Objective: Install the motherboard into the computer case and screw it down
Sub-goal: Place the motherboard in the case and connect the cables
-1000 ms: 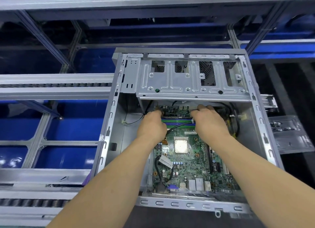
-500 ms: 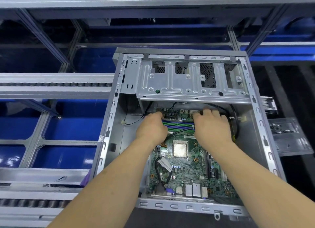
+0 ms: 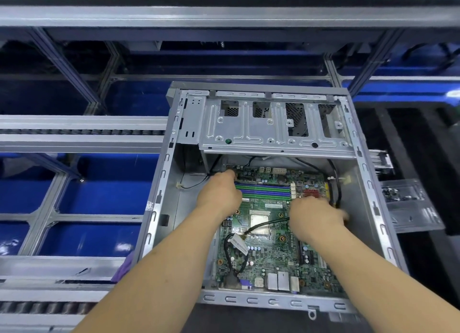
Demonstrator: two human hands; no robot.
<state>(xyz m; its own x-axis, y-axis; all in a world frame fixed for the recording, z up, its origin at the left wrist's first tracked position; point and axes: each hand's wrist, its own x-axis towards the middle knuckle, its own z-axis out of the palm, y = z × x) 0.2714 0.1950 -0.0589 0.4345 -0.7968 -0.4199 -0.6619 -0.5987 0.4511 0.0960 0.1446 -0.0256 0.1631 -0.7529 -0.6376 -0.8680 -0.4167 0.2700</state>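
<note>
The green motherboard point(image 3: 271, 235) lies flat on the floor of the open grey steel case point(image 3: 159, 200), its port blocks against the near wall. Its surface is crowded: purple and green memory slots point(image 3: 263, 192) run across the far part, a square metal socket point(image 3: 260, 223) sits mid-board, and a small red heatsink point(image 3: 312, 193) stands toward the right edge. The left hand point(image 3: 221, 195) rests on the board's far left corner, fingers curled under; whether it pinches anything cannot be told. The right hand point(image 3: 316, 215) is blurred at the board's right edge, fingers bent downward, its grip unclear. A thin black cable point(image 3: 266, 223) crosses the socket toward the right hand, and a thicker black cable point(image 3: 337, 183) loops along the right wall. A stamped, perforated drive cage point(image 3: 273, 131) overhangs the board's far end. Outside lie aluminium roller rails point(image 3: 82, 132), blue bins point(image 3: 104, 188) and a clear bag of small parts point(image 3: 405, 195).
</note>
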